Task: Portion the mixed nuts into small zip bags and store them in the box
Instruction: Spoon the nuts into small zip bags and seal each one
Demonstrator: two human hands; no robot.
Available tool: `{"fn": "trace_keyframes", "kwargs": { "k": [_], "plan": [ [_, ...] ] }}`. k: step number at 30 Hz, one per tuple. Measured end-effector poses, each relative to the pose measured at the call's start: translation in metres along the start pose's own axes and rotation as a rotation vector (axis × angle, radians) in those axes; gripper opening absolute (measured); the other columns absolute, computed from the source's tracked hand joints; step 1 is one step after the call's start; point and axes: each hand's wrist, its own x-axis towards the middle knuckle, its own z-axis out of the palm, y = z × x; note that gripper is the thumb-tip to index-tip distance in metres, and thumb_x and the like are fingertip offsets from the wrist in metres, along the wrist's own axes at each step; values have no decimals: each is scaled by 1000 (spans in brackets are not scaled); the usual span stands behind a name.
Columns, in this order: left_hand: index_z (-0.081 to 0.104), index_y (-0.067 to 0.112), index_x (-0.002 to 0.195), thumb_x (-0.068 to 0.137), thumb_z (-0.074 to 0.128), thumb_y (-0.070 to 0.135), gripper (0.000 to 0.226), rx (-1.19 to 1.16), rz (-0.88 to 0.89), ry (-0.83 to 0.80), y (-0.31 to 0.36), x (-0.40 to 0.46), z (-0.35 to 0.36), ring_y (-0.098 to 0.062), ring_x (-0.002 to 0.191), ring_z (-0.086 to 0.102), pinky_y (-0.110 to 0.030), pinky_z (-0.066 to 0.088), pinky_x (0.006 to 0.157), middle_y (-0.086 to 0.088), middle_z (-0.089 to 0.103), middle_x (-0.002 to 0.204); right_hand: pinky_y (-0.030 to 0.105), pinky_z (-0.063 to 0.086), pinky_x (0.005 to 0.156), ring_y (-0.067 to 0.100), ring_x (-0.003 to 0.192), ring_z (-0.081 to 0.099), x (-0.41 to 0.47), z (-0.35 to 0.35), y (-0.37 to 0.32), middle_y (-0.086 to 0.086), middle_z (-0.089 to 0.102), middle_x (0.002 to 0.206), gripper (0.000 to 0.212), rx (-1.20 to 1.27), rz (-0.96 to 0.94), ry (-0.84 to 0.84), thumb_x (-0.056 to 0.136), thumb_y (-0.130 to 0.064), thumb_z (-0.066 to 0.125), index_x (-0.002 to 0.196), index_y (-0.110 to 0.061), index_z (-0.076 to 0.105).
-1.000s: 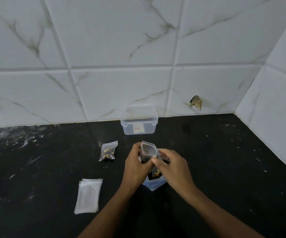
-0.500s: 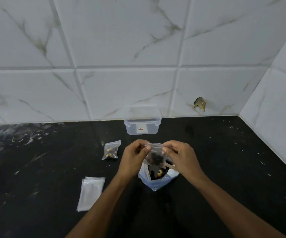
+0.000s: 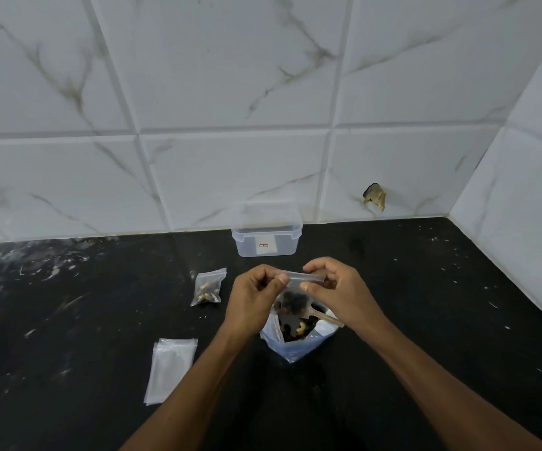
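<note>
A small zip bag with dark nuts in it hangs between both hands. My left hand pinches the left end of its zip strip, and my right hand pinches the right end. Right under it stands the big open bag of mixed nuts, with a wooden scoop handle sticking out. One filled small bag lies on the counter to the left. The clear plastic box stands against the wall behind my hands; I cannot tell what is inside it.
A stack of empty zip bags lies at the front left on the black counter. White tiled walls close the back and the right side. A chipped hole marks the back wall.
The small bag was held upright and open above the big bag; now both hands have spread to the ends of its top strip and hold it level.
</note>
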Motion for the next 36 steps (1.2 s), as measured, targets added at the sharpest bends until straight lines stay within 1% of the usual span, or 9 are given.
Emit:
{"fn": "trace_keyframes", "kwargs": {
  "k": [3,8,12,15,20,23,25,30,36],
  "plan": [
    [70,16,83,93,63,8,14,-9,3,-10,2,0,2,-15,80,67,-31,56,76,-1,70,82,23,52,72,8,80,64,2,2,-1,-6,68,83,9,-58,-63,3,86,-12,69,87,-20,70],
    [68,12,94,91,64,1,12,-49,-3,-77,9,-2,3,-9,83,68,-21,56,74,-2,70,89,16,49,68,5,77,64,3,3,-1,-6,70,78,9,-61,-104,-11,86,-12,69,82,-20,72],
    [69,22,83,92,63,3,22,34,10,-63,10,0,5,-3,75,66,-18,54,71,7,69,77,18,51,68,6,76,65,3,4,-1,-5,70,78,8,-47,-97,-12,86,-11,70,84,-17,74],
    [68,25,82,93,64,6,23,76,19,-50,9,0,6,-1,76,66,-16,53,71,10,69,76,21,52,69,8,77,65,0,3,-2,-4,70,80,7,-11,-49,-14,86,-11,69,86,-17,73],
    [69,23,83,93,63,6,21,64,-3,-31,10,0,5,-5,79,67,-20,56,73,6,70,80,29,55,71,13,76,64,-2,2,-1,-4,66,77,8,0,11,45,86,-9,69,82,-16,71],
    [69,15,89,92,64,5,12,11,-27,-77,10,-1,3,-10,83,68,-20,57,74,2,70,85,21,49,67,9,74,63,-2,1,-3,-4,67,76,11,-22,11,31,86,-8,69,81,-17,72],
    [69,15,91,91,66,6,10,7,-45,-94,10,-1,2,-12,84,69,-21,57,74,1,70,86,20,49,67,7,73,62,-2,2,-4,-3,68,76,12,-15,3,24,85,-6,68,80,-17,72],
    [69,21,84,91,67,8,15,24,-61,-30,8,1,3,-9,79,68,-21,56,71,5,70,78,30,58,74,17,82,69,-3,1,-3,3,71,83,8,89,66,6,86,-7,68,85,-15,72],
    [71,18,88,92,67,10,10,33,-86,-59,6,1,-2,-15,88,70,-24,57,77,-1,72,88,33,60,70,24,76,69,-4,-2,-2,4,72,78,8,91,100,37,86,-8,69,83,-13,73]
  ]
}}
